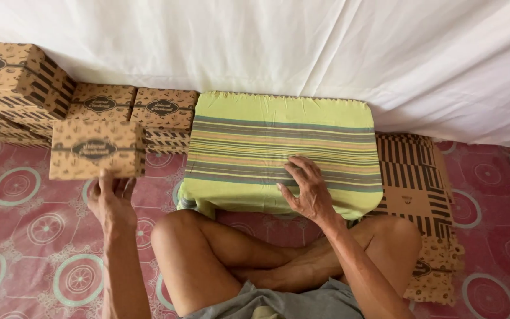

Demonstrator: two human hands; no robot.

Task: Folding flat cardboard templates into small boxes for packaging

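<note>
We see the left hand (110,198) holding up a brown patterned box (97,149) from below. The box sits on top of the fingers, just in front of more stacked boxes (25,82). The right hand (307,189) lies flat and open on the striped green cloth (278,136), holding nothing.

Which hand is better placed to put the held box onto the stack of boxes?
The left hand, probably. It already holds the brown printed box from below, close to the stack of boxes. The right hand rests flat on the green striped cloth, farther away.
</note>
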